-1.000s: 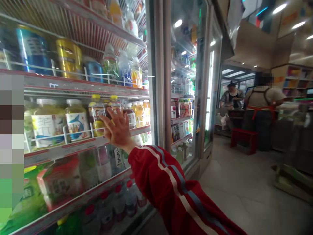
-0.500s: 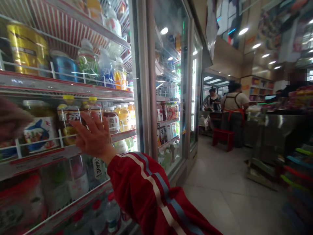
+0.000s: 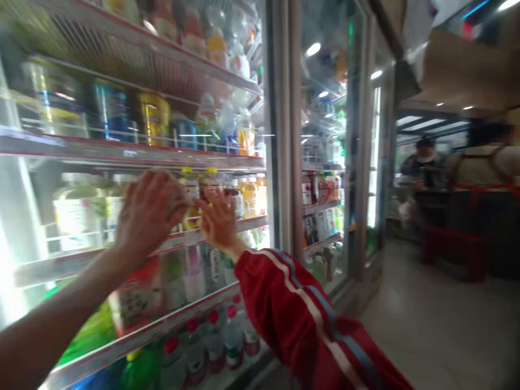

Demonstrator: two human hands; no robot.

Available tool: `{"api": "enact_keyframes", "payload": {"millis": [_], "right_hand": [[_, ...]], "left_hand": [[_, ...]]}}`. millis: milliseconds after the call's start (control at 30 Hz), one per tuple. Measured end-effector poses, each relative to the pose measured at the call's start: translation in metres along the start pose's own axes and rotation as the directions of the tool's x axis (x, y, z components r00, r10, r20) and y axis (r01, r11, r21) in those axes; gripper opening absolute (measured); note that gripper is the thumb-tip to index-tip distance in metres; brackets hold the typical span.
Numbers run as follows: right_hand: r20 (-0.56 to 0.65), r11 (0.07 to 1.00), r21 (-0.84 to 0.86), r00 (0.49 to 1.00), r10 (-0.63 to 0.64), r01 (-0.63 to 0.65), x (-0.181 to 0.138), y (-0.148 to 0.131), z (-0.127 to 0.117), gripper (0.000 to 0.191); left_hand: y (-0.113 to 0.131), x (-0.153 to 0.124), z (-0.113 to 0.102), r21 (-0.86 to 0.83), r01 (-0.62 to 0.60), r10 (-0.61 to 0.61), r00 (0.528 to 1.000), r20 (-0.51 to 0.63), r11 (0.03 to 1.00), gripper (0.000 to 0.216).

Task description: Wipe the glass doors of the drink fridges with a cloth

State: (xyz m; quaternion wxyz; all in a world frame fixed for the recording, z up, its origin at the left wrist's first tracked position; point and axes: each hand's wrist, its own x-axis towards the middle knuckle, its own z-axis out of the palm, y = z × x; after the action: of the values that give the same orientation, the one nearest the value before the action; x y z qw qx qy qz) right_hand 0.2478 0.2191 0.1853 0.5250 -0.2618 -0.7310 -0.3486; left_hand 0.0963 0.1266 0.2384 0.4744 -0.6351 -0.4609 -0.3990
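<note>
My left hand [image 3: 152, 208] reaches in from the lower left with a bare forearm. It is in front of the bottles on the middle shelf. Its fingers point right and are smeared by motion, so whether they hold anything does not show. Just to its right is my right hand [image 3: 219, 219], in a red sleeve [image 3: 280, 298] with pale stripes. Its fingers are spread, with nothing visible in them. Both hands are close to a yellow-capped tea bottle [image 3: 190, 219], partly hidden between them. Beside my right hand stands a dark bottle with a white label [image 3: 234, 197].
A wire-fronted shelf edge [image 3: 134, 149] with cans and bottles runs above the hands. Red-capped water bottles [image 3: 232, 333] stand below. To the right are a glass cooler door [image 3: 325, 216], the tiled floor [image 3: 414, 319], a red stool [image 3: 455, 249] and two people.
The view has swung left, showing more of the shelves. My left hand has come from the left edge into the middle, beside my right hand, which remains spread near the tea bottles.
</note>
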Motion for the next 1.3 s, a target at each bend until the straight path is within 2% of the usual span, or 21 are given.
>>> {"api": "enact_keyframes", "payload": {"millis": [67,133,267,433,500,600,733,800,867,1000,1100,1200,1300], "right_hand": [[-0.064,0.994,0.09,0.996,0.062,-0.056,0.005,-0.007,-0.001,0.043],[-0.162,0.98,0.194,0.984,0.07,-0.038,0.015,-0.019,-0.002,0.043],[-0.163,0.932,0.296,0.973,-0.166,0.209,0.035,-0.055,-0.004,0.041],[-0.19,0.938,0.264,0.966,-0.177,0.224,0.045,-0.079,0.001,0.037],[-0.194,0.943,0.256,0.967,-0.166,0.213,0.045,-0.075,0.003,0.033],[-0.213,0.96,0.233,0.971,-0.107,0.157,0.04,-0.052,0.003,0.025],[-0.294,0.979,0.203,0.953,0.076,-0.015,0.027,-0.006,0.002,0.027],[-0.319,0.973,0.209,0.934,0.16,-0.096,0.022,0.007,0.001,0.029],[-0.293,0.972,0.217,0.944,0.155,-0.092,0.021,0.005,0.0,0.032],[-0.165,0.977,0.211,0.986,0.002,0.034,0.027,-0.023,-0.002,0.042],[-0.151,0.981,0.189,0.989,-0.003,0.032,0.025,-0.027,-0.002,0.037],[-0.177,0.987,0.163,0.984,0.033,-0.003,0.011,-0.001,0.001,0.032],[-0.22,0.975,0.158,0.957,0.191,-0.158,-0.011,0.043,0.004,0.033]], "left_hand": [[0.0,-0.006,-0.001,0.042,-0.014,0.014,1.0,0.015,0.999,0.063],[-0.005,-0.011,-0.004,0.071,-0.043,0.041,0.999,0.035,0.997,0.063],[-0.026,-0.029,-0.025,0.126,-0.016,0.008,0.998,0.062,0.992,0.077],[-0.053,-0.057,-0.055,0.177,-0.074,0.051,0.99,0.131,0.981,0.08],[-0.057,-0.06,-0.055,0.208,-0.066,0.044,0.993,0.112,0.976,0.074],[-0.053,-0.06,-0.046,0.242,-0.003,-0.005,0.999,0.034,0.97,0.065],[-0.041,-0.056,-0.031,0.244,0.045,-0.034,0.998,-0.046,0.969,0.061],[-0.034,-0.053,-0.024,0.224,0.039,-0.029,0.999,-0.045,0.974,0.06],[-0.025,-0.049,-0.015,0.195,0.035,-0.032,0.999,-0.019,0.98,0.058],[-0.012,-0.043,-0.003,0.16,0.058,-0.057,0.998,-0.012,0.985,0.057],[-0.011,-0.043,-0.002,0.142,0.049,-0.048,0.999,-0.007,0.989,0.057],[-0.013,-0.043,-0.004,0.128,0.047,-0.048,0.999,0.003,0.991,0.056],[-0.013,-0.043,-0.003,0.149,0.057,-0.057,0.998,-0.003,0.987,0.056]]}}
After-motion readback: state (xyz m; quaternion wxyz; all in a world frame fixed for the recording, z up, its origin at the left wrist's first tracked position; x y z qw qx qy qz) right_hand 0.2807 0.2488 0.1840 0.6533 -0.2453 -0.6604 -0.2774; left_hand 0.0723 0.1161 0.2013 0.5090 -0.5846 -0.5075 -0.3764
